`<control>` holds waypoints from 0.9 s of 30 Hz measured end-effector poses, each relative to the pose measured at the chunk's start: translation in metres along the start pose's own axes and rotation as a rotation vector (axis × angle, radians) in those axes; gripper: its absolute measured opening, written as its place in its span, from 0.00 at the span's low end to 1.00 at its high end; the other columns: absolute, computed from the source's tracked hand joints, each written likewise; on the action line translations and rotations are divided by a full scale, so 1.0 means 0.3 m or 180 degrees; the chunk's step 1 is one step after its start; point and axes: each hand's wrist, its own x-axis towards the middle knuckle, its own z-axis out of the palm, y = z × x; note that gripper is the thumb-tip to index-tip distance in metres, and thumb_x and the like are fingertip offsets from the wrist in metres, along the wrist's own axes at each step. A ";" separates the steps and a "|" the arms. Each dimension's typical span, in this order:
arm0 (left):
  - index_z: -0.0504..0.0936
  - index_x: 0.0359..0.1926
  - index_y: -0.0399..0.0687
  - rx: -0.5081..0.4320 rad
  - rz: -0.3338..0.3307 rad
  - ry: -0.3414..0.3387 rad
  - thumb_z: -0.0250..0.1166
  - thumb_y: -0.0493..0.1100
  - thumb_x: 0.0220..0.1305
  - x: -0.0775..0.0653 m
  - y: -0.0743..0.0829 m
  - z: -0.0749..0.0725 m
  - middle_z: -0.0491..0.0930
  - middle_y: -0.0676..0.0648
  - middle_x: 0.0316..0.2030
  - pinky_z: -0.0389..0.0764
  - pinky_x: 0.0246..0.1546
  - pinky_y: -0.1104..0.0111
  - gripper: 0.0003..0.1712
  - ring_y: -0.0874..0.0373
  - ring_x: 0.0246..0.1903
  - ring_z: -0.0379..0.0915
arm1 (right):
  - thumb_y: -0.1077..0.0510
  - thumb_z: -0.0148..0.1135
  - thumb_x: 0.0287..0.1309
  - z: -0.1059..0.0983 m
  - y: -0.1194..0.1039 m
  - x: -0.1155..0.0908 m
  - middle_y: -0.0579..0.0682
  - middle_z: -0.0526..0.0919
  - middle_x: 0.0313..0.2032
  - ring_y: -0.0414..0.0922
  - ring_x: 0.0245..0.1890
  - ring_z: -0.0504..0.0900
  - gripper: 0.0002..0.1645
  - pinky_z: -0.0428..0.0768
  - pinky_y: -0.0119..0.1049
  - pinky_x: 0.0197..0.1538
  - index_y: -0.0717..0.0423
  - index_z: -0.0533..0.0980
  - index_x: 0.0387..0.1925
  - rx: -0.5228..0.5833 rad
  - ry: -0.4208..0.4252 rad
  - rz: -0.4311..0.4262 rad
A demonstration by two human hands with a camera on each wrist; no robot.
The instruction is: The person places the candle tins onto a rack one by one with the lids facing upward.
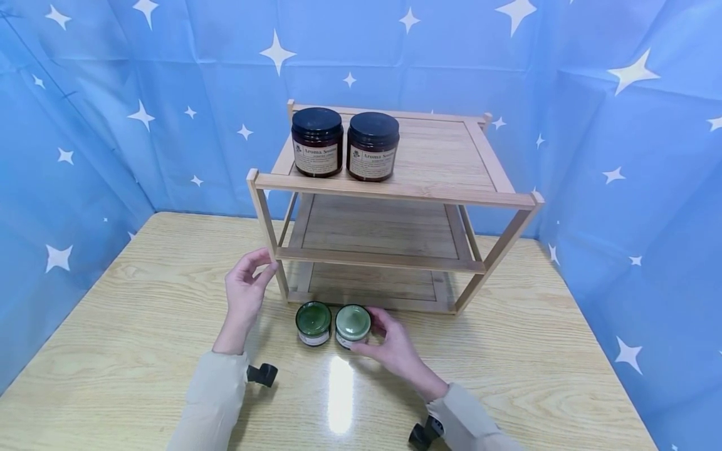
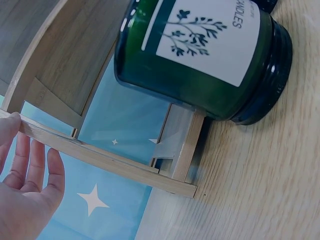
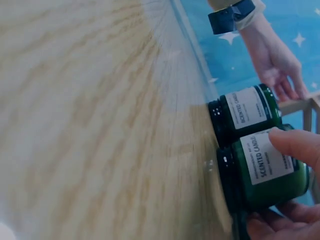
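R hand [image 1: 392, 343] clamped on round green glass jar [image 1: 353, 322] marked "SCENTED CANDL…", on wood-grain table [image 1: 141, 351], green twin jar [image 1: 313, 319] alongside; L hand [image 1: 246, 285] pinching 3-tier pale-wood rack [image 1: 417, 191]. Up top: 2 blk-lidded brown jars [image 1: 318, 143], "Aroma".

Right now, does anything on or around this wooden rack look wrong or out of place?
Yes: the left green jar and the right green jar, in front of the rack, look upside down. Their dark lids face the tabletop, unlike the upright brown jars on the top shelf. No spill shows.
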 end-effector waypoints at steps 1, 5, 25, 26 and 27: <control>0.76 0.44 0.27 0.0005 -0.0005 0.0001 0.59 0.19 0.55 0.000 0.001 0.000 0.80 0.57 0.35 0.80 0.45 0.73 0.14 0.63 0.39 0.75 | 0.66 0.76 0.36 0.002 -0.001 0.001 0.64 0.78 0.47 0.58 0.48 0.77 0.39 0.77 0.47 0.54 0.72 0.68 0.53 -0.0012 0.0015 -0.0003; 0.75 0.44 0.25 0.0018 -0.0013 -0.0003 0.59 0.20 0.55 0.000 0.003 0.001 0.80 0.57 0.35 0.80 0.45 0.73 0.14 0.63 0.39 0.75 | 0.65 0.77 0.35 0.010 0.001 0.008 0.62 0.79 0.46 0.57 0.48 0.78 0.40 0.78 0.46 0.53 0.70 0.69 0.53 -0.0047 0.0052 0.0017; 0.76 0.44 0.26 0.0005 -0.0006 -0.0018 0.59 0.20 0.55 0.000 0.003 0.000 0.80 0.57 0.34 0.80 0.45 0.73 0.14 0.62 0.39 0.75 | 0.64 0.80 0.29 0.009 0.028 0.017 0.59 0.78 0.46 0.55 0.47 0.78 0.43 0.79 0.39 0.52 0.67 0.70 0.52 -0.0165 0.0121 0.0119; 0.75 0.44 0.25 0.0004 -0.0006 -0.0018 0.59 0.20 0.55 0.000 0.004 0.000 0.80 0.57 0.34 0.80 0.44 0.73 0.14 0.63 0.38 0.75 | 0.64 0.80 0.29 0.007 0.028 0.016 0.59 0.78 0.46 0.54 0.47 0.78 0.43 0.79 0.39 0.52 0.66 0.71 0.52 -0.0147 0.0134 0.0120; 0.75 0.44 0.24 0.0003 -0.0007 -0.0017 0.59 0.20 0.55 0.000 0.004 0.000 0.80 0.57 0.34 0.80 0.44 0.73 0.14 0.63 0.38 0.75 | 0.65 0.80 0.28 0.005 0.025 0.014 0.59 0.78 0.46 0.54 0.47 0.78 0.42 0.79 0.39 0.52 0.66 0.71 0.52 -0.0115 0.0149 0.0119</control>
